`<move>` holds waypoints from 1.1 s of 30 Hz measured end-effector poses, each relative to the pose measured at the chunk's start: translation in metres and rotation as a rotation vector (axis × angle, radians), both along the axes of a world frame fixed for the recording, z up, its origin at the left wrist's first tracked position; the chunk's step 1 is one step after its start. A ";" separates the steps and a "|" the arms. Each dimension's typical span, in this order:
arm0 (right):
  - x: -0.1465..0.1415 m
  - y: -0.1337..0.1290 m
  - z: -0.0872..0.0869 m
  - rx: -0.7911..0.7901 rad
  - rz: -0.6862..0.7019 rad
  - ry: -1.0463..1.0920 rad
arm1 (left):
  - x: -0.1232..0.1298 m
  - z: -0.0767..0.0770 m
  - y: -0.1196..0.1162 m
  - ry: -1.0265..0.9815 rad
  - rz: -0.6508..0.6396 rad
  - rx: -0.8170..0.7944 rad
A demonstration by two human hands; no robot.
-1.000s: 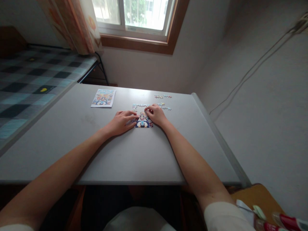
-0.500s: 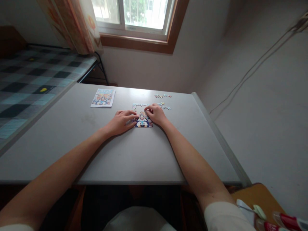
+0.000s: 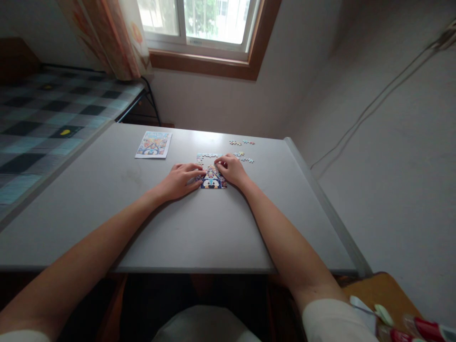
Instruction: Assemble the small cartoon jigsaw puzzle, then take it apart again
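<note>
Hard to make out first: right hand's [image 3: 231,170] fingertips, close together at the inner right part of the jigsaw puzzle [image 3: 211,183]; whether a piece is pinched there, cannot tell. That hand covers part of the puzzle's right side; left hand's [image 3: 181,181] fingers cover part of its left edge. Small printed detail blurs at this range. Both upper arms run out of frame at the bottom corners.

Puzzle lies flat on the grey table [image 3: 199,232], around mid-frame, between the two hands. A blue-and-white character face shows along its near edge; a gap in the upper middle, bordered by pieces. Left hand palm down, fingers loosely spread, tips on the puzzle's left side. Right hand curled, thumb and forefinger drawn in toward each other.

Loose pieces [image 3: 246,160] just beyond the right hand, some partly behind it. Farther off, toward the table's far edge, two small clusters [image 3: 236,143]. Picture sheet [image 3: 153,145] on the table, left of and beyond the puzzle, well apart from the left hand.

Upper left: checked bed [image 3: 71,104], patterned curtain [image 3: 103,38]. Top centre: window [image 3: 213,21], cut by the frame. Right: cable [image 3: 359,116] along the wall. Lower right corner: brown surface [image 3: 388,292], with red-labelled bottles [image 3: 425,327] partly cut off.
</note>
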State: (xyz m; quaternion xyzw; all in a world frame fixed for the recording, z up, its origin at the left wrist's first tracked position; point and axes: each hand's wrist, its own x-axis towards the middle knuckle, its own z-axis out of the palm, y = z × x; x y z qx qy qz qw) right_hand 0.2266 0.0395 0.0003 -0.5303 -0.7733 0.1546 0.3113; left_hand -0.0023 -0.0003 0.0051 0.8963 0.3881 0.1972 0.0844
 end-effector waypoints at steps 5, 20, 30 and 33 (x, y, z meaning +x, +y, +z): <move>0.000 0.000 -0.001 0.005 0.005 -0.003 | 0.000 -0.001 0.000 0.000 0.000 -0.007; 0.002 0.003 -0.004 0.021 0.016 -0.007 | 0.000 0.001 0.000 0.005 0.008 -0.012; 0.001 0.002 -0.004 0.024 0.005 -0.006 | 0.000 -0.001 0.000 0.005 0.007 0.010; 0.001 0.003 -0.004 0.021 0.004 -0.003 | 0.000 -0.001 0.000 0.008 0.012 0.010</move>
